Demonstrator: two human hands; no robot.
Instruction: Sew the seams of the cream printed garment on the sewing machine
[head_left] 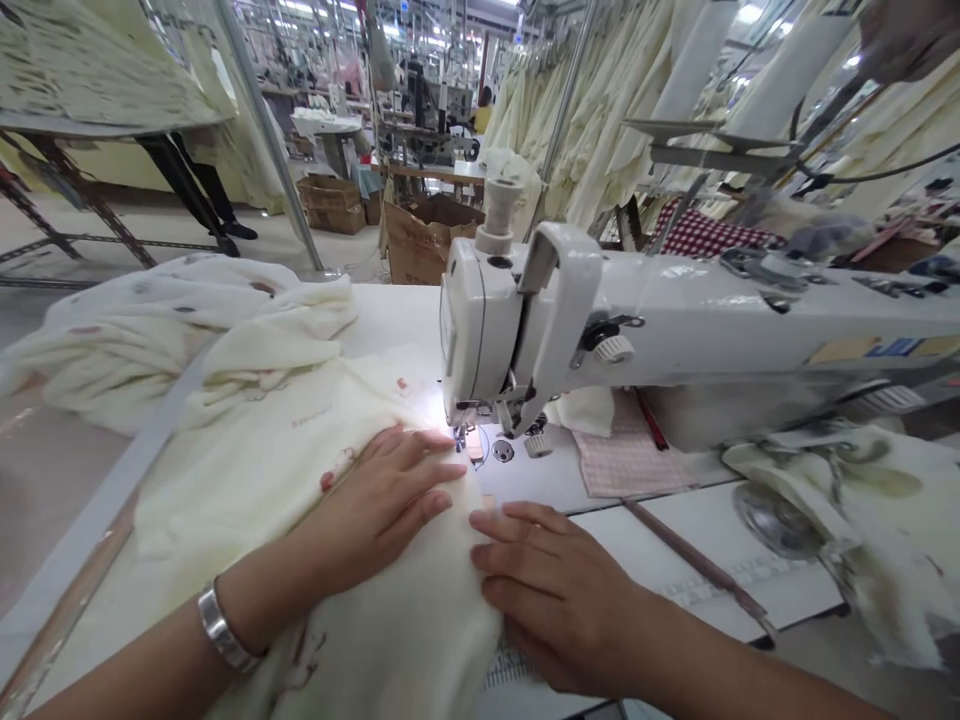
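Observation:
Cream printed fabric (247,490) spreads across the sewing machine table, its edge running up to the presser foot (460,437). My left hand (382,490) lies flat on this cloth with fingers stretched out, their tips just left of the lit needle area. Along the right edge of the fabric, my right hand (555,590) rests with its fingers extended and touching the cloth; its thumb is not clearly seen. Above both hands stands the white sewing machine head (487,320). A silver bracelet (225,628) circles my left wrist.
Pink checked cloth (630,455) lies under the machine arm, near a brown-handled tool (697,560). More cream cloth (885,520) is bunched at right. Behind the table are cardboard boxes (427,240) and hanging garments (615,110). A person's legs (195,185) show at far left.

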